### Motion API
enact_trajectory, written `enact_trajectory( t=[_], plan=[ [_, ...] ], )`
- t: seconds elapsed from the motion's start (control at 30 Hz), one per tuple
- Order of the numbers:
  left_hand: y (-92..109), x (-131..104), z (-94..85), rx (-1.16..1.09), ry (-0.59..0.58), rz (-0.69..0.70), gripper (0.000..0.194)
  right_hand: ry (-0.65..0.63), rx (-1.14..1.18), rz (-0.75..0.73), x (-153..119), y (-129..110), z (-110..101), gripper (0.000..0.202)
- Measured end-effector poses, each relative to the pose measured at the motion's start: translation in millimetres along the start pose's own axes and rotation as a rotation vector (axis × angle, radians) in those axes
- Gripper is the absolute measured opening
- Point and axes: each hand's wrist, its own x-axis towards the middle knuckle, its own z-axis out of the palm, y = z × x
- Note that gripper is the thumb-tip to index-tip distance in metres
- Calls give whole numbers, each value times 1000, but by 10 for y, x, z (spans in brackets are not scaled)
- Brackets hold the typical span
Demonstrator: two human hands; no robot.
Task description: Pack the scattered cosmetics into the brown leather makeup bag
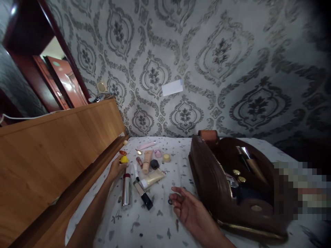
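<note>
Left hand (117,169) at the left side of the spread of cosmetics, thumb and fingertips pinching what looks like a yellow sponge (124,159). The sponge is just beyond the red-topped silver bottle (126,193) and just nearer than a small orange item (122,152), near the wooden board (64,134). Right hand (190,210) palm turned up, fingers spread and loosely curled, nothing visible in the grip; it is over the patterned cloth (144,230), beside the open brown bag (207,168).

Handling, by judgement: sponge very light, soft, springy, not slippery, hard to break. Best taken by its sides, thumb against two fingertips, light pressure; a hard squeeze would only dent it.

Hard to make out: the sponge's near side and underside, covered by the fingers, so cannot tell whether it touches the cloth or is lifted. Small dark ring (170,200) by the right fingertips: loose item or print, unclear. Bag's interior dark, contents partly covered; its right side lost behind blocky pixels. Both forearms cut off at the lower edge.
</note>
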Motion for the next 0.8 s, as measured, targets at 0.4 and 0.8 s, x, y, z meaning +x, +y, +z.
enact_trajectory(
  t=[0.4,0.8],
  plan=[
    [1316,-607,472,-453,-388,174,42,16,-132,-88,-41,70,75,45],
    [1676,-999,716,-358,-493,342,34,17,6,-129,35,134,-10,39]
  ],
)
